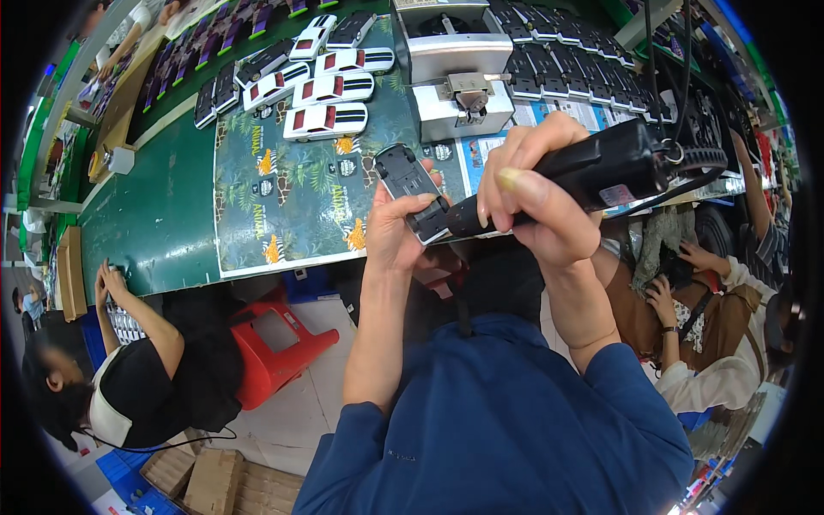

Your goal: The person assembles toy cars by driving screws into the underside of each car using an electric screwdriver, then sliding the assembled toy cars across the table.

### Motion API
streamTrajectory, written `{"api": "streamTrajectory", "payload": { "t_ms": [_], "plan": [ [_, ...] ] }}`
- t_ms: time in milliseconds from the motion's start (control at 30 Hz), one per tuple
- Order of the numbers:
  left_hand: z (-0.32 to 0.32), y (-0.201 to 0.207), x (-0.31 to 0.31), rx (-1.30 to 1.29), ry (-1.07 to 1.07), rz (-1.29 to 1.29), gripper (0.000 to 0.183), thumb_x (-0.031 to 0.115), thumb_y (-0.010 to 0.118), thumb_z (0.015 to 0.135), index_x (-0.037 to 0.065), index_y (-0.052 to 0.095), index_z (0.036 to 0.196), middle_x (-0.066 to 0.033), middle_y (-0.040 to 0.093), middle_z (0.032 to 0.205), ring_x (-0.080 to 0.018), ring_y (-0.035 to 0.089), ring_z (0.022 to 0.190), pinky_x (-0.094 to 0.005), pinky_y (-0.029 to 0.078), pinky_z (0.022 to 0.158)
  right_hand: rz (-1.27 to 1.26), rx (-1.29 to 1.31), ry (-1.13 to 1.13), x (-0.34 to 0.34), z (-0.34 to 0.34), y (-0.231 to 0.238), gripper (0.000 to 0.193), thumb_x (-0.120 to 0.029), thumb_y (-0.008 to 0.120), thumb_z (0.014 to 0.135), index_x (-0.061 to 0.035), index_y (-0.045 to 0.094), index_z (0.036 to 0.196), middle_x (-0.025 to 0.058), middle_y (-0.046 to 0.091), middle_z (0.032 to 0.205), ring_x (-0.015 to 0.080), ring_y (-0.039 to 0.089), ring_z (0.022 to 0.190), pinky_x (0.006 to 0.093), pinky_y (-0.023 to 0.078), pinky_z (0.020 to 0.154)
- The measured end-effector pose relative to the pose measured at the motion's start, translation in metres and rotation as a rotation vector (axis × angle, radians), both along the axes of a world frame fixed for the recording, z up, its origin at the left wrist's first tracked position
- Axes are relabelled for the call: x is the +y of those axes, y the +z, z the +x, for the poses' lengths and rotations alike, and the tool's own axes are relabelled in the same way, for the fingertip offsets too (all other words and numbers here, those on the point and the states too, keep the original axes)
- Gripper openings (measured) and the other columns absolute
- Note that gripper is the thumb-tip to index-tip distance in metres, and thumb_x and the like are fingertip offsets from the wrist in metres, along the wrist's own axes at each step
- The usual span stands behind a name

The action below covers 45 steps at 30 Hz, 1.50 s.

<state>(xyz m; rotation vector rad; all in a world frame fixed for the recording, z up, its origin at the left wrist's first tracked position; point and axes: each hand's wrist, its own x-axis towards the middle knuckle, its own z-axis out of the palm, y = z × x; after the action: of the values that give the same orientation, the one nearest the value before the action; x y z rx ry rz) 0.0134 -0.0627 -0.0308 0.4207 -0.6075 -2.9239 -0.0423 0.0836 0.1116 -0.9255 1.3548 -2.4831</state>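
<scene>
My left hand [397, 225] grips a toy car [403, 176] turned over, its black underside facing up. In my right hand [541, 189] is a black electric screwdriver [605, 167] with a cord at its rear end, held almost level. Its tip end meets the near end of the car's underside, by my left thumb; the bit itself is hidden. Beyond my left hand several white toy cars [326, 122] with dark stripes rest upright on a printed mat [300, 193]. A silver metal fixture [463, 112] stands just past my hands.
Rows of overturned toy cars [562, 69] fill the bench's far right. The green bench top [172, 232] runs left. One person [129, 369] sits at left near a red stool [279, 348], another [712, 326] at right. Cardboard boxes [215, 481] lie on the floor. Black cables [687, 77] hang at upper right.
</scene>
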Motion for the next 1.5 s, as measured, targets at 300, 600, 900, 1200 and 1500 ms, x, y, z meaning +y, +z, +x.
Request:
{"api": "streamTrajectory", "payload": {
  "t_ms": [300, 600, 900, 1200, 1500],
  "plan": [
    [-0.004, 0.010, 0.002, -0.087, 0.037, 0.074, 0.056, -0.017, 0.057, 0.077, 0.005, 0.048, 0.128, -0.0156, 0.061, 0.121, -0.0278, 0.064, 0.105, -0.0470, 0.060, 0.081, 0.063, 0.059, 0.064, -0.012, 0.003, -0.021, 0.015, 0.000, 0.072, 0.082, -0.0033, 0.057, 0.080, 0.0043, 0.059, 0.063, 0.0074, 0.052, 0.053, 0.0232, 0.038, 0.050],
    [-0.006, 0.007, -0.001, -0.183, -0.034, 0.125, 0.050, -0.013, 0.058, 0.080, 0.003, 0.048, 0.126, -0.0150, 0.060, 0.121, -0.0279, 0.063, 0.104, -0.0460, 0.059, 0.080, 0.126, 0.150, 0.109, -0.005, 0.001, -0.027, 0.021, -0.001, 0.072, 0.081, -0.0041, 0.051, 0.080, 0.0059, 0.056, 0.064, 0.0104, 0.050, 0.053, 0.0267, 0.043, 0.052],
    [-0.007, 0.011, 0.002, -0.122, -0.010, 0.073, 0.048, -0.013, 0.059, 0.079, 0.002, 0.050, 0.124, -0.0139, 0.061, 0.119, -0.0261, 0.064, 0.102, -0.0452, 0.059, 0.078, 0.058, 0.025, 0.087, -0.001, 0.004, -0.026, 0.019, 0.001, 0.071, 0.082, -0.0052, 0.053, 0.082, 0.0045, 0.060, 0.067, 0.0089, 0.054, 0.059, 0.0259, 0.043, 0.056],
    [-0.006, 0.015, 0.004, -0.120, -0.003, 0.045, 0.042, -0.010, 0.059, 0.081, 0.001, 0.052, 0.121, -0.0139, 0.062, 0.116, -0.0254, 0.065, 0.096, -0.0438, 0.059, 0.076, 0.075, 0.024, 0.130, 0.006, 0.004, -0.023, 0.020, -0.002, 0.073, 0.079, -0.0057, 0.053, 0.080, 0.0051, 0.061, 0.068, 0.0100, 0.055, 0.061, 0.0264, 0.043, 0.059],
    [-0.008, 0.034, 0.004, 0.021, -0.059, 0.075, 0.036, 0.037, 0.051, 0.102, 0.005, 0.057, 0.116, -0.0126, 0.067, 0.101, -0.0223, 0.068, 0.084, -0.0390, 0.059, 0.069, 0.056, 0.162, 0.210, 0.017, -0.002, -0.018, 0.024, -0.008, 0.073, 0.079, -0.0028, 0.054, 0.093, 0.0077, 0.054, 0.066, 0.0158, 0.053, 0.051, 0.0319, 0.049, 0.051]
  ]
}}
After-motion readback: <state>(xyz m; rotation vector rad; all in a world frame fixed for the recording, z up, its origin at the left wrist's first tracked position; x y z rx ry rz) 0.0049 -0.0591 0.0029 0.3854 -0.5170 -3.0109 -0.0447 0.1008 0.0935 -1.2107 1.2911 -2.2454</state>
